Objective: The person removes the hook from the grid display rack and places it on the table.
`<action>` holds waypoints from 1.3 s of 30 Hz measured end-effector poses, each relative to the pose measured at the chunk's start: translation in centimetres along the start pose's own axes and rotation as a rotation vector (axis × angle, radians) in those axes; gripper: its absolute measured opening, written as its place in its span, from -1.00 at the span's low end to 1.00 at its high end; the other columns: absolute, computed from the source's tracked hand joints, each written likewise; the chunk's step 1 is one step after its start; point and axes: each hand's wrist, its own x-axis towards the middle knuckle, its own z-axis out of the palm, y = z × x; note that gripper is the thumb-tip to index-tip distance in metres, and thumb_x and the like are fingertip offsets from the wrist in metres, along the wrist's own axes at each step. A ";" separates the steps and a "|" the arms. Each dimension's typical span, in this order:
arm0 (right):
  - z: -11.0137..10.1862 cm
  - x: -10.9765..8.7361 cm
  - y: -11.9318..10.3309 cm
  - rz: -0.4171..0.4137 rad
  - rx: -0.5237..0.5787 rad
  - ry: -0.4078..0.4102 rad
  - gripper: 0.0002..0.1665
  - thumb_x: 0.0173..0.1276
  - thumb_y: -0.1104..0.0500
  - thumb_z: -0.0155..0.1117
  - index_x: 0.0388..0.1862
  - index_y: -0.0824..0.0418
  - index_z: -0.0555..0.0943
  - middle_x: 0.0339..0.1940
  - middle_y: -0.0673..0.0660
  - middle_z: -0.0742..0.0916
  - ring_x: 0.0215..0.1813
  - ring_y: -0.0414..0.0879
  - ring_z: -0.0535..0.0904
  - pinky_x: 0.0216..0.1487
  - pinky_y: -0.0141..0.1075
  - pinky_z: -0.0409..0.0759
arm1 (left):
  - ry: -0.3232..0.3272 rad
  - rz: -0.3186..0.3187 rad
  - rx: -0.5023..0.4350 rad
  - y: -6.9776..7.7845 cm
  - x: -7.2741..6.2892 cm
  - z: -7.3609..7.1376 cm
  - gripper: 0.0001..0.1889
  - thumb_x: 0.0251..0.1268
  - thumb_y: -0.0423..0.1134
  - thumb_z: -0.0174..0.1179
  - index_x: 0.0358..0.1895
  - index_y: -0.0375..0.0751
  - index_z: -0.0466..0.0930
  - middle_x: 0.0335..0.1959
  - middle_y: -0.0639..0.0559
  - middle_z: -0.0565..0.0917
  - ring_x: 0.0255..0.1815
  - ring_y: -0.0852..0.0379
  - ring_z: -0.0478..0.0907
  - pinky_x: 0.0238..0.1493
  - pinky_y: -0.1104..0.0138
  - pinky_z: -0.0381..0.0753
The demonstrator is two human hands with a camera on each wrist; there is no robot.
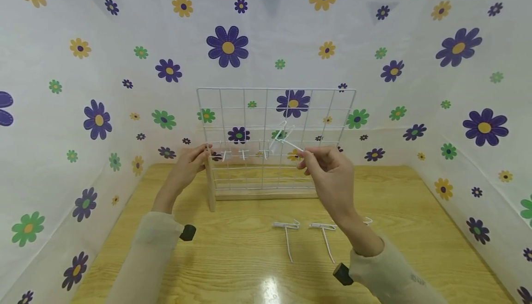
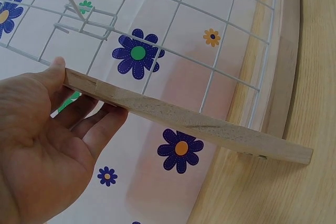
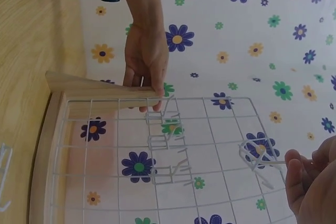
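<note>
A white wire grid panel [image 1: 232,89] stands upright in a wooden base [image 1: 266,197]. My left hand [image 1: 187,165] grips the wooden side post [image 2: 194,120] at the panel's left, thumb on one side and fingers on the other. In my right hand [image 1: 332,174] a white wire display hook [image 1: 293,146] is pinched by its long prong. The hook's looped end [image 3: 252,156] points toward the grid; whether it touches the wires I cannot tell. Three similar hooks hang in a row on the grid, the leftmost hook [image 2: 86,19] closest to my left hand.
Two more wire hooks lie on the wooden table [image 1: 232,248] in front of the rack: one hook [image 1: 287,239] and another hook [image 1: 326,239] to its right. A further white wire end [image 1: 368,221] shows behind my right wrist. Flower-printed sheeting [image 1: 166,31] encloses the back and sides.
</note>
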 end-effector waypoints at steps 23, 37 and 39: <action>-2.2 -6.8 2.9 0.213 -0.041 -0.007 -0.91 0.44 0.45 0.31 -0.20 0.35 0.73 -0.31 0.12 0.82 -0.39 -0.08 0.72 -0.39 -0.39 0.73 | -0.006 -0.015 0.019 0.1 -0.1 0.1 -0.42 0.77 -0.13 -0.18 0.63 -0.38 0.06 0.62 -0.28 0.18 0.58 -0.29 0.17 0.48 -0.03 0.36; -1.8 -9.8 4.4 0.322 -0.069 -0.027 -0.93 0.45 0.41 0.32 -0.23 0.34 0.73 -0.34 0.14 0.81 -0.42 -0.12 0.71 -0.41 -0.37 0.74 | -0.004 -0.037 0.015 -0.2 0.0 0.1 -0.41 0.76 -0.10 -0.19 0.63 -0.36 0.06 0.62 -0.22 0.19 0.59 -0.25 0.17 0.47 -0.01 0.38; -1.7 -10.2 4.6 0.331 -0.066 -0.026 -0.93 0.44 0.42 0.32 -0.24 0.34 0.72 -0.31 0.14 0.82 -0.41 -0.10 0.72 -0.41 -0.36 0.75 | -0.004 -0.034 0.010 -0.1 0.0 0.0 -0.42 0.77 -0.12 -0.19 0.63 -0.37 0.07 0.62 -0.24 0.19 0.59 -0.27 0.17 0.47 -0.01 0.38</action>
